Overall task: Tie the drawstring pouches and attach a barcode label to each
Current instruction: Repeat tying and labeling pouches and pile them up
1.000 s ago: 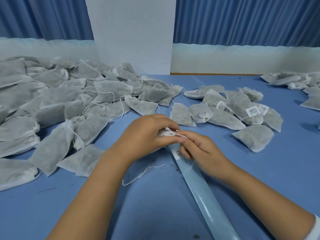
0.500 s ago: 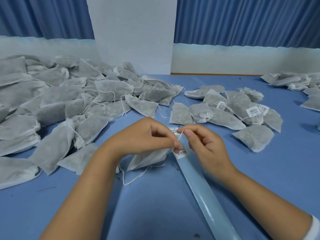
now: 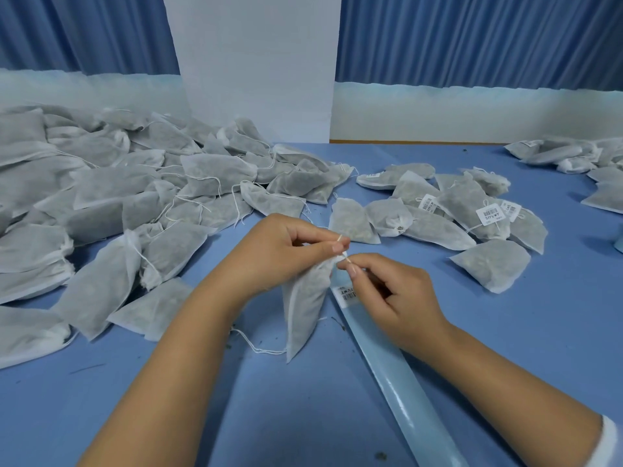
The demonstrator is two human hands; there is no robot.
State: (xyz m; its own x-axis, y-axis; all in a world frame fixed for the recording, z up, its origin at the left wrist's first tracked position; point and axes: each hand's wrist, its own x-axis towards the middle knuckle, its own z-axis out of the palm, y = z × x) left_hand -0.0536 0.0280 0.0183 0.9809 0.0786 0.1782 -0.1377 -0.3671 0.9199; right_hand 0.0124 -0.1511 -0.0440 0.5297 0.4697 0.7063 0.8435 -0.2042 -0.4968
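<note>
- Nearest the viewer, two bare forearms reach forward over a blue table [image 3: 303, 416]. A white cuff [image 3: 611, 443] shows at the lower right edge.
- A glossy, pale blue backing strip [image 3: 391, 369] lies diagonally between the forearms, probably so labels can be peeled off within easy reach. One barcode label [image 3: 347, 294] sits at its far end, just beside the pouch.
- The pouch [image 3: 303, 308] being worked on hangs neck-up between the hands, with its lower corner touching the table. It is thin, semi-sheer white fabric with greyish filling showing through, gathered narrow at the top.
- The left hand [image 3: 283, 254] pinches the drawstring [image 3: 339, 238] between thumb and forefinger, the other fingers curled. It seems to steady the neck.
- The right hand [image 3: 394, 294] pinches the same drawstring just below, fingers curled in, apparently to draw a knot tight.
- A loose string tail [image 3: 261, 348] lies on the table beside the pouch.
- Further back on the left is a large heap of pouches [image 3: 101, 203] with trailing strings and no visible labels, likely waiting their turn.
- Further back on the right, a smaller group of labelled pouches [image 3: 472, 220] carries white barcode tags and is kept apart, presumably finished.
- At the back hang blue curtains [image 3: 472, 38] on either side of a white pillar [image 3: 256, 62].
</note>
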